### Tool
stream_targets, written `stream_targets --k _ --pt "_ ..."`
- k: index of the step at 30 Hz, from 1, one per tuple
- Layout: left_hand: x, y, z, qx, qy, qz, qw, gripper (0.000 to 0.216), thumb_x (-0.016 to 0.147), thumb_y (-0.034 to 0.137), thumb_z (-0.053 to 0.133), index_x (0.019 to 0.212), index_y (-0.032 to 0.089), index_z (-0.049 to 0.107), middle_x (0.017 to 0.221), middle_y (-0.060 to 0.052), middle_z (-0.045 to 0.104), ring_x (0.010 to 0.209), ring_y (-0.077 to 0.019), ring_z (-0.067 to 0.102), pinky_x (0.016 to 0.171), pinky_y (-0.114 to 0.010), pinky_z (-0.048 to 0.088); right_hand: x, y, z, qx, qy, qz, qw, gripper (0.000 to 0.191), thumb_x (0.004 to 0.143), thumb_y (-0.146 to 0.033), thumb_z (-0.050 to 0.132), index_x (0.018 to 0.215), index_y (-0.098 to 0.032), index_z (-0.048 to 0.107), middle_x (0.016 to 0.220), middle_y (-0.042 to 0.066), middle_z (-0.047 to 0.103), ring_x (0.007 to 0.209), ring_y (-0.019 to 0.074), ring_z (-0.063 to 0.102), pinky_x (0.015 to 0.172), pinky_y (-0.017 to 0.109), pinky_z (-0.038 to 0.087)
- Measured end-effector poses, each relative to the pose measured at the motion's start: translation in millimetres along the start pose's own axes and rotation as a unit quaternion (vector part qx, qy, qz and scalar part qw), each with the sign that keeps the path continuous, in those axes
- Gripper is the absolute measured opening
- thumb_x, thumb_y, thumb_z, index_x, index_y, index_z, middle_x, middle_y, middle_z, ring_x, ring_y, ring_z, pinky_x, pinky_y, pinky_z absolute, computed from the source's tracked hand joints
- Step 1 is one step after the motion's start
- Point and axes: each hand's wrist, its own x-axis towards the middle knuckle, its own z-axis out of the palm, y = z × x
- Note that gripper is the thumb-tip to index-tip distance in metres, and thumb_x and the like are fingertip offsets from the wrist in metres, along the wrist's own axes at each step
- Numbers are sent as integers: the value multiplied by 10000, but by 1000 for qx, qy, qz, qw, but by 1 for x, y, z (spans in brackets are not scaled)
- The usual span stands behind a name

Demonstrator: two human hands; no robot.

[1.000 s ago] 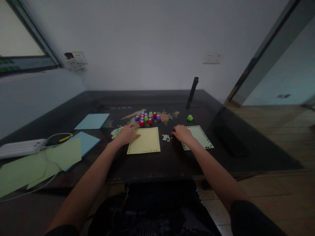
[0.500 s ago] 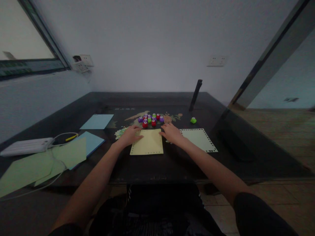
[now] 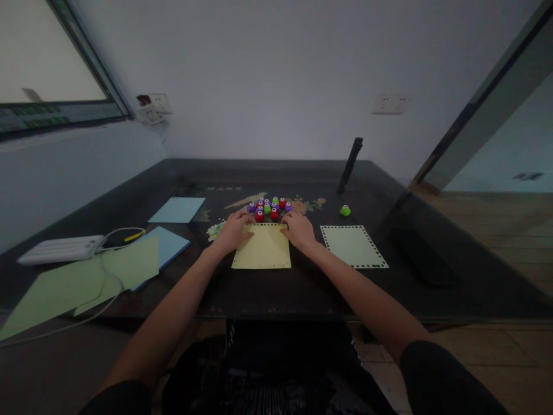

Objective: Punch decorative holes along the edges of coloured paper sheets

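A pale yellow sheet of paper (image 3: pixel 261 249) with small punched holes along its edges lies on the dark table before me. My left hand (image 3: pixel 233 231) rests at its upper left corner, thumb over the paper and fingers stretched toward the far side. At the upper right corner, my right hand (image 3: pixel 299 230) lies with its thumb at the paper's edge and its fingers slightly bent. Both hands look open, though some fingertips are hard to make out. Just beyond the fingertips stands a cluster of small red, purple and green craft punches (image 3: pixel 267 208).
A pale green sheet with punched edges (image 3: pixel 354 246) lies right, below a lone green punch (image 3: pixel 344 211). A black upright stick (image 3: pixel 349 166) and a dark flat object (image 3: pixel 423 259) are farther right. Leftward are blue paper (image 3: pixel 178 210), green sheets (image 3: pixel 116 265) and a white power strip (image 3: pixel 63 250) with cable.
The view has shifted slightly, moving everything a little rightward. The yellow paper's far edge now shows a dark row of holes, and my right hand's fingers are more bent. Both hands stay at its corners.
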Motion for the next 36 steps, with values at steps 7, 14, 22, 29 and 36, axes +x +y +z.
stream_targets --k 7,14,22,29,36 --pt "4 4 -10 -188 71 -83 976 206 742 310 599 887 165 578 1002 -75 617 938 -208 583 832 -361 474 12 17 1 390 10 61 919 125 747 -277 599 752 -153 591 618 -11 590 570 112 535 570 242 406" --pt "3 17 -15 -373 -15 -136 918 378 772 397 573 1039 131 593 1000 -104 682 837 -213 639 717 -336 504 19 35 -18 530 87 115 836 312 643 -440 673 751 -165 571 551 -33 552 452 78 432 449 213 338" --pt "-1 21 -13 -369 -35 -128 920 354 783 452 562 849 120 666 841 -86 703 702 -172 614 626 -287 476 17 37 -27 583 93 118 798 329 721 -500 620 783 -182 563 612 -28 544 468 77 434 429 207 355" --pt "1 23 -10 -409 32 -150 900 379 769 469 575 894 120 657 850 -80 707 689 -175 617 611 -281 477 6 22 -29 437 -135 22 889 252 812 -342 578 954 -146 647 926 74 685 753 153 612 653 270 507" --pt "-1 36 -21 -347 13 -131 928 316 802 432 553 780 136 661 617 -63 676 553 -147 579 525 -247 420 9 23 -30 406 -104 54 906 272 835 -319 545 985 -126 661 1015 97 686 896 202 627 761 328 524"
